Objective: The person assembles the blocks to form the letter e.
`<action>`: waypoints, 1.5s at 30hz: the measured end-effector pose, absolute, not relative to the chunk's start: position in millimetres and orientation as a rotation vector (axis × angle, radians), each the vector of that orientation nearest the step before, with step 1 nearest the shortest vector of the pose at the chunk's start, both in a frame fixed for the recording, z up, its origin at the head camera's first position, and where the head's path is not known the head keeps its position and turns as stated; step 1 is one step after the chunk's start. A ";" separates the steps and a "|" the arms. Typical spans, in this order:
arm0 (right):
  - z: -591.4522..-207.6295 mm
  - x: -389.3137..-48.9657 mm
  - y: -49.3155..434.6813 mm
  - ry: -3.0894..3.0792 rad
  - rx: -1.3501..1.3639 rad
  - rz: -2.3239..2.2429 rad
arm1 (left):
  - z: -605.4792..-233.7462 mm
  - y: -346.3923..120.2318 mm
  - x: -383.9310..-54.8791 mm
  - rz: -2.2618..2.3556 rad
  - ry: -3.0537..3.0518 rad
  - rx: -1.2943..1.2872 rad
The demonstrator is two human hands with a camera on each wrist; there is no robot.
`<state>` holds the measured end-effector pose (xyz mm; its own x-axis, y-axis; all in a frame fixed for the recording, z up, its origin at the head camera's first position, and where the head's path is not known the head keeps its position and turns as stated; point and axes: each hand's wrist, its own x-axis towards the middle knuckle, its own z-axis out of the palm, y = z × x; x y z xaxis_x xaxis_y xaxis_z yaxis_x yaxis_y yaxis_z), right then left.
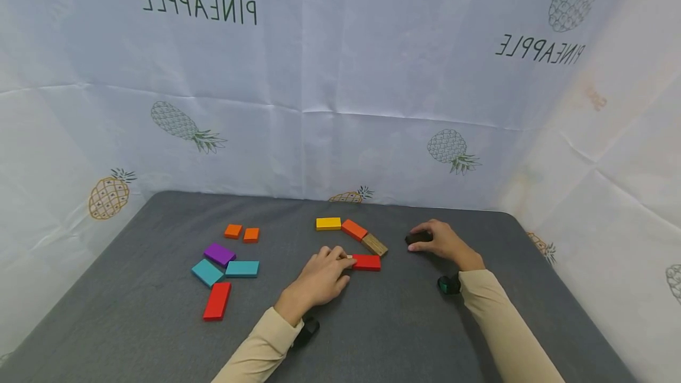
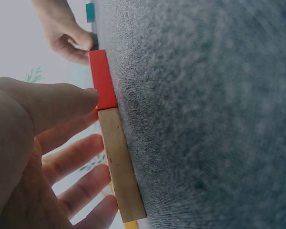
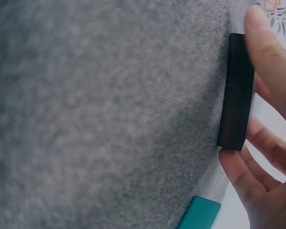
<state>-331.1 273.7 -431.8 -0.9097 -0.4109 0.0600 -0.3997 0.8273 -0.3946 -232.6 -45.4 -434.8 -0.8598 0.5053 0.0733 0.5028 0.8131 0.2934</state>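
- Full width: a grey fabric-surfaced table (image 1: 138, 330), with a white pineapple-print curtain (image 1: 340, 58) behind its far edge.
- Towards the left edge: a teal rectangular block (image 1: 207, 272) lies angled; a long red block (image 1: 217, 301) lies just beside it, on the near side. A purple rectangular block (image 1: 219, 254) and a second teal block (image 1: 242, 269) complete this close cluster.
- Nearer the far-left corner: two small orange square blocks (image 1: 251, 235) lie side by side with a slight gap.
- Centre: the left hand (image 1: 318, 279) has its fingers spread and slightly bent along the far side of a pale wooden block (image 2: 120, 162). Whether the thumb touches any block cannot be told.
- Centre, towards the far edge: a yellow rectangular block (image 1: 328, 224), an orange rectangular block (image 1: 353, 230) and a brown wood-grained block (image 1: 375, 244) form a bent row.
- Nearer than that row: a bright red rectangular block (image 1: 367, 262) lies end to end with the pale wooden block.
- Right of centre, towards the far-right corner: a dark, near-black rectangular block (image 3: 237, 93) is gripped between the thumb and fingers of the right hand (image 1: 446, 245). Contact with the table cannot be confirmed.
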 end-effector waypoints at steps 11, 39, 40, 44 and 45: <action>-421.0 -331.5 267.1 2.918 -0.801 -0.575 | -432.0 -46.2 -231.2 0.487 2.979 0.838; -405.4 -336.8 233.0 2.924 -0.812 -0.628 | -432.1 -44.8 -230.8 0.469 2.987 0.836; -404.4 -336.9 231.2 2.925 -0.820 -0.626 | -432.3 -44.5 -231.2 0.466 2.986 0.831; -400.0 -336.3 223.4 2.924 -0.843 -0.616 | -432.8 -44.3 -232.6 0.453 2.981 0.819; -399.6 -336.5 221.5 2.924 -0.847 -0.612 | -433.0 -44.3 -232.8 0.452 2.981 0.818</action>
<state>-336.5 221.5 -399.6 -0.8506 -0.5207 0.0732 -0.5064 0.7737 -0.3807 -232.8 -44.3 -433.0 -0.8626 0.5025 0.0586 0.4973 0.8209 0.2806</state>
